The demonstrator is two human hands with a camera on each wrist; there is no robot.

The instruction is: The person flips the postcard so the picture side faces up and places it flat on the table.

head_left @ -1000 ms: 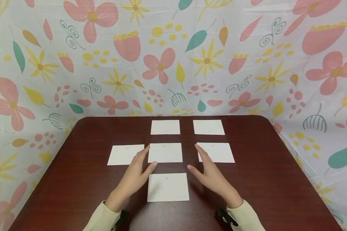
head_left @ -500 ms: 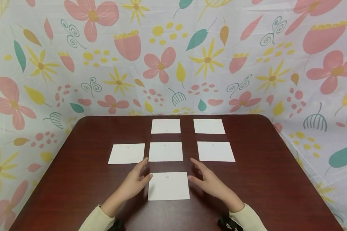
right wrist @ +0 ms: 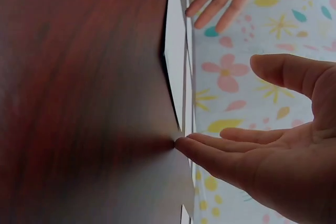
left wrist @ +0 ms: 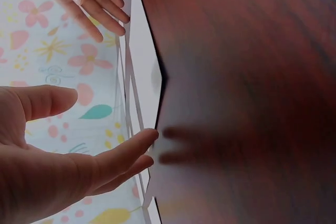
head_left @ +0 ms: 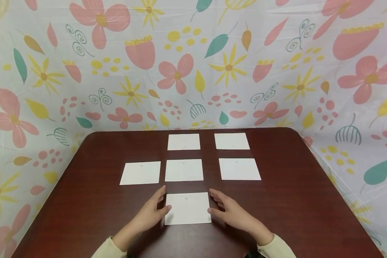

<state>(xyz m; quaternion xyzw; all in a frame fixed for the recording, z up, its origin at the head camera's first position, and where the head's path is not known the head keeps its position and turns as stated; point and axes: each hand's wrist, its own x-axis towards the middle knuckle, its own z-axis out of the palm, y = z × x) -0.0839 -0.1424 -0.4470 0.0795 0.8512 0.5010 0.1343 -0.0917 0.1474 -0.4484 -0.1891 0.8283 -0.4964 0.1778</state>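
A white rectangular card [head_left: 187,211] lies flat on the table nearest the person, with small faint marks near its far edge. My left hand [head_left: 149,213] is at the card's left side, its thumb tip over that edge. At the opposite side is my right hand [head_left: 231,213], its thumb tip by the right edge. Both hands have extended fingers and hold nothing. In the left wrist view the thumb [left wrist: 50,102] stands well apart from the fingers, whose tips are close to the tabletop. The right wrist view shows the right fingertips [right wrist: 184,142] low by the table surface.
Beyond the near card lies a row of three white cards: left [head_left: 140,173], middle [head_left: 184,170] and right [head_left: 239,169]. Two more, a far-left card [head_left: 184,142] and a far-right card [head_left: 232,141], lie behind them. A flowered cloth [head_left: 177,100] hangs behind the dark wooden table [head_left: 293,200].
Both hands have drawn back toward the person, from beside the middle row to the two sides of the nearest card. The cards keep their places on the table.
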